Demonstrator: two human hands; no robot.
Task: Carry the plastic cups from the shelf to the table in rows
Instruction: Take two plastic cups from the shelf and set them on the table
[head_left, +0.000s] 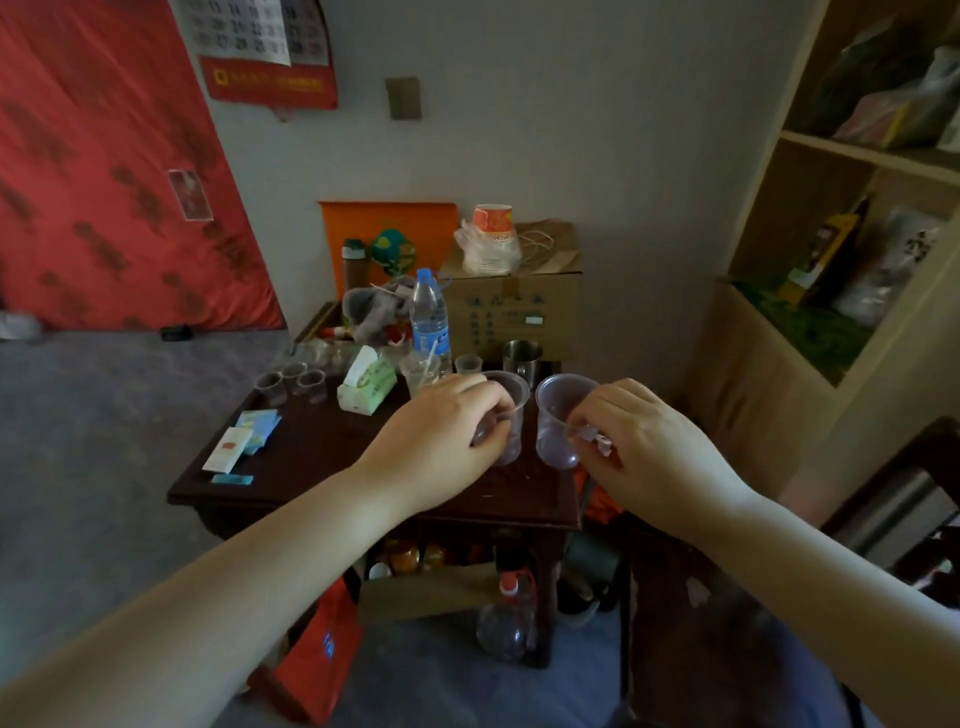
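Note:
My left hand (447, 436) grips a clear plastic cup (511, 400) by its side, over the right part of the dark wooden table (311, 457). My right hand (654, 447) pinches a second clear plastic cup (558, 415) at its rim, just right of the first. Both cups are upright and close together; I cannot tell whether they touch the tabletop. Three more clear cups (293, 384) stand grouped at the table's far left edge. The wooden shelf (810, 291) rises at the right.
On the table's far half stand a water bottle (430, 312), a tissue pack (366, 382), a steel mug (521, 358), a cardboard box (514, 306) and small cups. Cards (239, 441) lie near the left edge. Bottles and a red bag (317, 654) sit under the table.

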